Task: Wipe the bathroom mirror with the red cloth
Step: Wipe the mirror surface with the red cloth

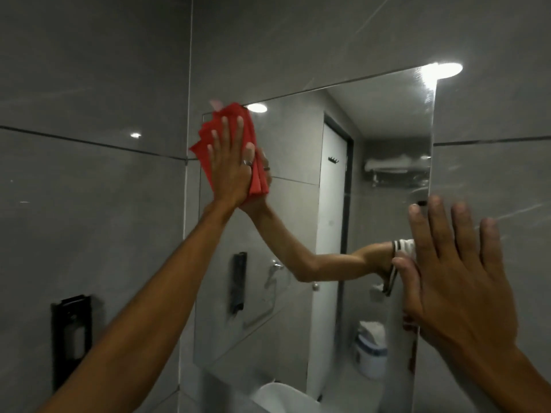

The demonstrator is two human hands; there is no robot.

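Note:
The frameless bathroom mirror [298, 162] hangs on a grey tiled wall and fills the middle of the head view. My left hand [231, 165] presses the folded red cloth [253, 138] flat against the mirror's upper left corner, fingers spread over it and a ring on one finger. Raised at the mirror's right edge, my right hand [459, 275] is flat with its fingers apart and holds nothing; whether its palm touches the surface I cannot tell. The glass reflects both arms.
A black wall-mounted holder [71, 335] sits on the left wall at lower left. The rim of a white basin [280, 397] shows below the mirror. Reflected in the glass are a white door, a tap, a shelf and a bin.

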